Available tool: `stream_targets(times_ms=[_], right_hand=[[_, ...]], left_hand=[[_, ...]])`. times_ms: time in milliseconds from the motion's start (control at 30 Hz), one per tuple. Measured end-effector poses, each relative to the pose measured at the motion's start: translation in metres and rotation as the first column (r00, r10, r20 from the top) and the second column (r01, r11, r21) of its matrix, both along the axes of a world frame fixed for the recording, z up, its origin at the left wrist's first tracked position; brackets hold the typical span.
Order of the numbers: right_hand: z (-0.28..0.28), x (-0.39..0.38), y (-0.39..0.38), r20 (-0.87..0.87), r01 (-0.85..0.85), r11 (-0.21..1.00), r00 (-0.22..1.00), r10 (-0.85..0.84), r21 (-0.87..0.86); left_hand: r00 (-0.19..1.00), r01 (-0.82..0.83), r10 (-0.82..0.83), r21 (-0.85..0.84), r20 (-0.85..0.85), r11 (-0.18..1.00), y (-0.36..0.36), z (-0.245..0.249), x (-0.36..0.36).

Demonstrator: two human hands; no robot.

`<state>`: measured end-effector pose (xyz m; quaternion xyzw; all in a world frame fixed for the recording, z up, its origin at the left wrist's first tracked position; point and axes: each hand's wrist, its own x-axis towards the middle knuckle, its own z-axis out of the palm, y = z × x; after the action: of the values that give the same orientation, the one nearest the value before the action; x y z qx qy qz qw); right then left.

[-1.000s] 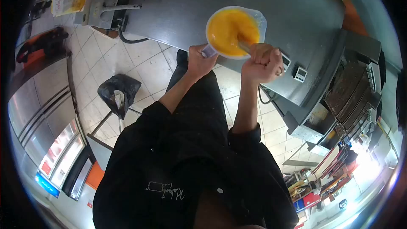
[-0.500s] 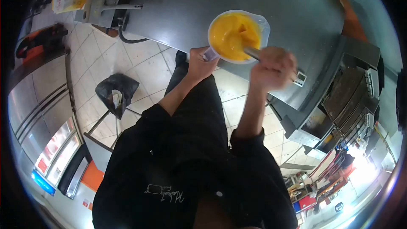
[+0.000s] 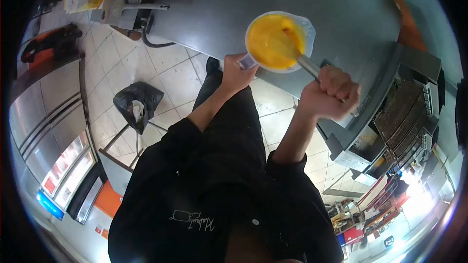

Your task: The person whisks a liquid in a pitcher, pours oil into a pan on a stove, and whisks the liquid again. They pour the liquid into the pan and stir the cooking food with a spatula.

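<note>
A clear jug (image 3: 308, 28) filled with yellow-orange liquid (image 3: 270, 41) is at the near edge of the metal table. My left hand (image 3: 239, 74) is closed around the jug's handle (image 3: 247, 62), on the jug's near left side. In my right hand (image 3: 331, 93), closed in a fist, is the metal handle of a whisk-like tool (image 3: 309, 66). Its far end dips into the liquid, and its exact shape there is blurred.
The grey metal table (image 3: 219, 9) spans the top of the view. A black bag (image 3: 138, 104) hangs at the left above the tiled floor. Metal equipment (image 3: 397, 112) stands to the right. A metal lever (image 3: 146, 7) juts over the table's left end.
My right hand has moved right and toward me, showing more of the tool's handle. The liquid's surface has shifted. The whole scene sits slightly further right in view.
</note>
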<state>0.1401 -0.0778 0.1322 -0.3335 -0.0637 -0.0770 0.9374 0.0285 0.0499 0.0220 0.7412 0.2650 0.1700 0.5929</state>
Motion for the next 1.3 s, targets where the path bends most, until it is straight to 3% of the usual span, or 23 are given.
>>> stream_targets(times_ms=[33,100,133,167,233,300,367,433,467,500,567,667,700,767,900,967,1000,1033,1100,1133,1167,1233,1300], right_hand=[[-0.012,-0.006,0.002,-0.009,0.001,1.000,1.000,-0.001,-0.013],[-0.029,-0.005,0.025,-0.008,-0.015,0.889,1.000,0.012,-0.458],[-0.024,-0.004,0.028,-0.068,0.185,0.872,0.968,-0.241,-0.454],[-0.013,0.000,0.020,0.105,0.110,0.966,0.991,-0.087,-0.232],[-0.024,0.006,0.003,0.006,0.065,0.990,0.998,-0.065,-0.122],[-0.038,-0.002,0.027,0.059,0.095,0.881,0.995,-0.076,-0.463],[-0.018,0.003,0.020,0.037,-0.021,0.913,0.999,0.040,-0.408],[0.007,0.004,0.008,0.061,-0.098,0.995,0.993,0.096,0.032],[-0.025,0.003,0.008,0.015,0.118,0.944,0.993,-0.119,-0.308],[-0.041,0.006,0.041,0.386,0.601,0.537,0.796,-0.465,-0.592],[-0.029,-0.001,0.020,0.010,-0.093,0.885,0.994,0.110,-0.455],[-0.004,0.008,0.005,0.020,-0.082,0.995,0.997,0.081,0.053],[-0.016,0.002,0.007,0.013,-0.082,0.996,0.997,0.081,0.045],[-0.040,-0.002,0.021,0.014,-0.038,0.889,0.999,0.050,-0.457],[-0.018,0.011,0.000,-0.012,0.013,1.000,1.000,-0.014,-0.025],[-0.052,0.002,0.016,0.045,0.076,0.875,0.997,-0.063,-0.478],[-0.031,0.003,0.020,-0.044,0.017,0.902,0.998,-0.040,-0.431],[-0.023,0.005,0.019,0.171,0.189,0.821,0.979,-0.113,-0.539],[0.005,0.011,-0.001,-0.031,-0.109,0.991,0.993,0.111,0.074],[-0.033,0.016,-0.009,0.172,0.144,0.867,0.983,-0.069,-0.476],[-0.082,0.019,0.004,0.237,0.486,0.710,0.872,-0.428,-0.509],[-0.031,0.007,0.016,-0.026,-0.020,0.917,1.000,0.011,-0.398],[0.004,0.005,0.012,0.049,0.007,0.987,0.999,0.001,-0.159]], left_hand=[[1.000,0.001,-0.001,-0.013,-0.009,1.000,-0.002,0.003,-0.005],[0.996,0.038,-0.045,-0.091,-0.075,0.995,0.001,0.010,0.001],[0.999,0.015,-0.015,-0.011,-0.051,1.000,0.001,0.015,0.003],[0.998,0.013,-0.013,-0.002,-0.055,1.000,0.005,0.011,0.004],[1.000,-0.016,0.017,-0.030,0.015,0.999,-0.001,-0.001,0.001],[1.000,0.014,-0.013,-0.086,0.008,0.996,0.000,-0.005,-0.001],[1.000,-0.001,0.001,-0.093,0.007,0.996,0.000,-0.008,-0.001],[0.996,0.019,-0.024,-0.065,-0.081,0.998,0.005,0.008,-0.001],[0.999,0.012,-0.015,-0.093,-0.031,0.996,0.004,0.008,0.001],[1.000,0.007,-0.004,-0.123,0.024,0.992,0.000,0.009,0.002],[0.997,0.044,-0.039,0.091,-0.063,0.995,0.008,0.003,0.009],[0.998,0.026,-0.023,0.039,-0.061,0.999,0.003,0.001,-0.003],[0.998,0.019,-0.020,-0.027,-0.054,0.999,0.001,-0.003,-0.005],[1.000,0.009,-0.011,-0.077,-0.024,0.997,0.000,-0.002,0.004],[0.998,0.030,-0.030,-0.003,-0.053,1.000,0.002,0.006,-0.003],[0.998,0.043,-0.048,-0.093,-0.049,0.995,0.001,-0.004,0.000],[0.998,0.013,-0.016,-0.046,-0.062,0.999,0.000,0.001,0.002],[0.999,0.001,-0.003,-0.029,-0.053,1.000,0.005,-0.001,0.008],[1.000,0.014,-0.014,-0.063,0.013,0.998,0.002,-0.002,-0.001],[0.998,0.038,-0.043,-0.117,-0.037,0.992,0.001,-0.005,-0.003],[0.998,0.042,-0.047,-0.131,-0.030,0.990,-0.005,-0.003,-0.003],[1.000,-0.006,0.005,-0.115,-0.008,0.993,-0.001,0.000,0.004],[1.000,-0.009,0.009,-0.005,0.023,1.000,0.004,0.010,0.001]])
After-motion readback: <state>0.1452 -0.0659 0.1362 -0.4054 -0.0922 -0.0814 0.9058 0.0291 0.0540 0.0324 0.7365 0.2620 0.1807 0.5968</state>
